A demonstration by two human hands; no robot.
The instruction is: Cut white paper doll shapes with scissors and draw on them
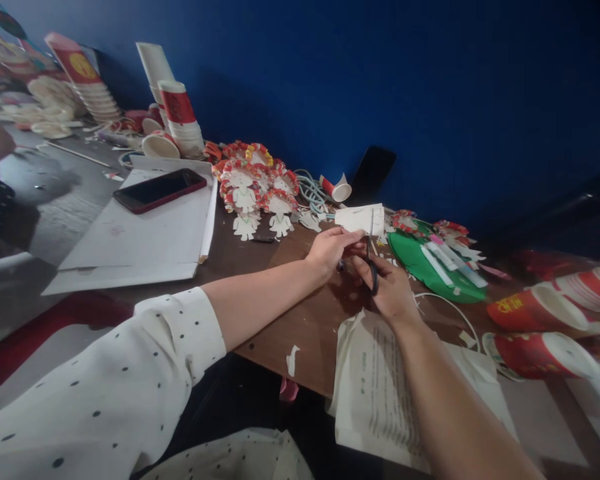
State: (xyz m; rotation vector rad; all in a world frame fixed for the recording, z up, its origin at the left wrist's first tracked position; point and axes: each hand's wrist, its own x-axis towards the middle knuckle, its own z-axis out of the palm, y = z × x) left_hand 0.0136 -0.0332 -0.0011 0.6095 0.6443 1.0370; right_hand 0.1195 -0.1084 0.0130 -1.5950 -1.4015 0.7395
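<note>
Right of the white paper piece (355, 217) and nearer, red cups (516, 311) lie on their sides; whether they hold anything I cannot tell. Just below the piece, the right hand (394, 293) grips black scissors (374, 275), blades over its right end, and the left hand (329, 252) pinches its lower edge. Cutting seems the step in hand; the next snip calls for a steady hold. Behind and left of it, cups nest in a stack (183, 119).

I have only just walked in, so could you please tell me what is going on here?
Someone's left hand pinches a white paper piece while the right hand holds black-handled scissors, their blades at the piece. Cut-out figures with red frills are clustered on the table beyond the left forearm.
</note>
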